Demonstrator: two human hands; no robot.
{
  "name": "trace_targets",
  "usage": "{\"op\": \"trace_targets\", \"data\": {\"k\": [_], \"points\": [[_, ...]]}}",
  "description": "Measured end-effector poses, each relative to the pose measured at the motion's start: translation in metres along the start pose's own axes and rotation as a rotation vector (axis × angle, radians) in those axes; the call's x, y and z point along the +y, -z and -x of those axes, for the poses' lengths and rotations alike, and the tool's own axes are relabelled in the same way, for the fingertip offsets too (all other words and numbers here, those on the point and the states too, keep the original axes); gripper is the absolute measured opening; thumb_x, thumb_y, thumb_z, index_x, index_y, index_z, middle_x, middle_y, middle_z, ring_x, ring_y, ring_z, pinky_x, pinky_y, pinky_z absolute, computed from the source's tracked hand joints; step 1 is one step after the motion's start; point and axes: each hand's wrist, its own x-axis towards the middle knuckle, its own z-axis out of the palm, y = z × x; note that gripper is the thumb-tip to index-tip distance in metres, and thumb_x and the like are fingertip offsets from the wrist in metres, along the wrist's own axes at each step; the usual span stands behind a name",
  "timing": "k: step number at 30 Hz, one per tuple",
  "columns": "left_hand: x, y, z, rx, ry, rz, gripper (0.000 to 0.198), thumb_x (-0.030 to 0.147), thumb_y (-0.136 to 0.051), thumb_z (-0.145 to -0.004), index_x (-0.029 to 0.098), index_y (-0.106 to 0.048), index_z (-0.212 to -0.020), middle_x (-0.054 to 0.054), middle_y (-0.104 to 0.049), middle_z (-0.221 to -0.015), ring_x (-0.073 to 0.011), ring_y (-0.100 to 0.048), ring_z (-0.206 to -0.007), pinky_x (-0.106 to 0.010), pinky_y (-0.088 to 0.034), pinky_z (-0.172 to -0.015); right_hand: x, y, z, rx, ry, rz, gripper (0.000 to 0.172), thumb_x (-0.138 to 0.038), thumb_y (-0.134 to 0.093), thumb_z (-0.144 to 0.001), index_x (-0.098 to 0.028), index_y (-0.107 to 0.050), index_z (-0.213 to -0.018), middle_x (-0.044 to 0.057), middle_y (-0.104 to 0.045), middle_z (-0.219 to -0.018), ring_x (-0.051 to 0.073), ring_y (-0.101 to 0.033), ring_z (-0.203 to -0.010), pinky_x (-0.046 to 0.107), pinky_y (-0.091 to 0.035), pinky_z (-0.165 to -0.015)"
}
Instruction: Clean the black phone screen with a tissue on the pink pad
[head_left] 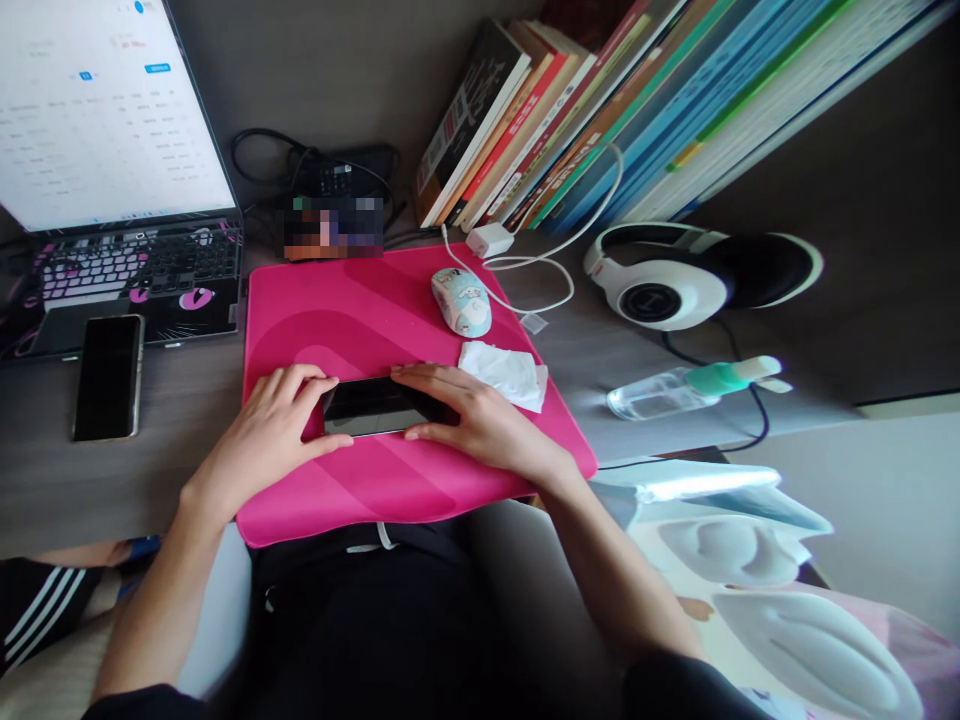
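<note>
A black phone lies flat, screen up, on a pink mat at the desk's front edge. My left hand grips its left end, fingers over the far edge and thumb along the near edge. My right hand grips the right end the same way, fingers curled over the top and thumb below. A crumpled white tissue lies on the mat just beyond my right hand. A patterned mouse sits farther back on the mat.
An open laptop stands at the back left with a second black phone before it. Leaning books, white headphones, a charger with cable and a clear spray bottle fill the right side.
</note>
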Motion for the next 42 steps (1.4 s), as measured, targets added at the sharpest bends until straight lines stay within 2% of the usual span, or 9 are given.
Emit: {"op": "trace_targets", "data": {"k": [15,23,29,35,42], "points": [[0.001,0.001,0.000,-0.005,-0.003,-0.022,0.063,0.063,-0.063,-0.099,0.024,-0.051,-0.148,-0.014,-0.056,-0.145,-0.0352,-0.056,-0.135,-0.056,-0.045,-0.115,-0.001,0.000,0.001,-0.009,-0.011,0.007,0.065,-0.040,-0.074,-0.098,-0.032,-0.050,-0.159,0.009,-0.059,-0.159,0.031,-0.056,-0.146,0.057,-0.046,-0.124],[-0.003,-0.001,-0.001,0.013,0.001,0.012,0.065,0.064,-0.063,-0.098,0.026,-0.052,-0.149,-0.014,-0.056,-0.144,-0.0367,-0.056,-0.133,-0.056,-0.046,-0.114,-0.004,0.010,0.007,-0.024,-0.037,0.066,0.073,-0.042,-0.071,-0.100,-0.035,-0.039,-0.166,0.010,-0.050,-0.165,0.032,-0.050,-0.152,0.057,-0.043,-0.126],[-0.004,-0.003,0.000,0.022,-0.010,-0.003,0.066,0.067,-0.062,-0.098,0.026,-0.052,-0.149,-0.014,-0.056,-0.144,-0.0371,-0.057,-0.132,-0.056,-0.047,-0.113,-0.003,0.019,0.014,-0.027,-0.091,0.100,0.069,-0.043,-0.069,-0.101,-0.034,-0.041,-0.164,0.011,-0.059,-0.156,0.033,-0.061,-0.141,0.056,-0.050,-0.121],[-0.002,-0.002,0.000,0.003,-0.001,-0.039,0.067,0.066,-0.061,-0.098,0.023,-0.050,-0.148,-0.015,-0.055,-0.145,-0.0357,-0.055,-0.135,-0.055,-0.046,-0.114,0.000,0.018,0.012,-0.016,-0.080,0.118,0.068,-0.042,-0.071,-0.100,-0.031,-0.045,-0.162,0.012,-0.062,-0.153,0.033,-0.063,-0.139,0.055,-0.053,-0.118],[-0.003,-0.003,0.001,0.004,0.008,-0.023,0.066,0.065,-0.063,-0.098,0.025,-0.051,-0.148,-0.014,-0.055,-0.146,-0.0359,-0.055,-0.135,-0.056,-0.047,-0.114,-0.001,0.018,0.012,0.004,-0.041,0.157,0.066,-0.041,-0.070,-0.100,-0.031,-0.047,-0.162,0.012,-0.067,-0.147,0.034,-0.067,-0.134,0.056,-0.057,-0.113]]}}
